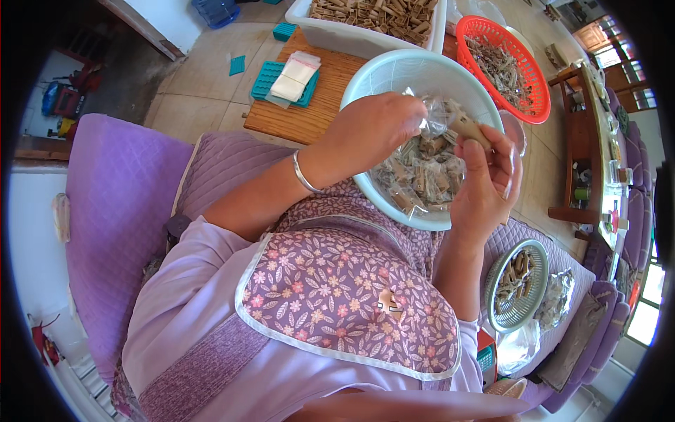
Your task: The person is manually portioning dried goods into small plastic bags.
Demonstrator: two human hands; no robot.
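Observation:
Above a pale blue plastic basin [365, 70] my two hands are raised close together. My right hand [489, 165] is closed around a short brown tube-like piece [467, 128] with small dark marks or holes, perhaps wood or bamboo. Fingers pinched, my left hand [387, 123] grips a clear plastic bag [437, 116] beside the far end of that piece. Whether the piece is partly inside the bag I cannot tell. Below, the basin holds many similar brown pieces wrapped in clear plastic [425, 176].
A wooden table [327, 91] bears a stack of clear bags [295, 76] on a teal tray [264, 81]. Behind stands a white tub [351, 41] of brown pieces. To the right are a red basket [534, 109] and, on the purple seat, a green basket [506, 327] of pieces.

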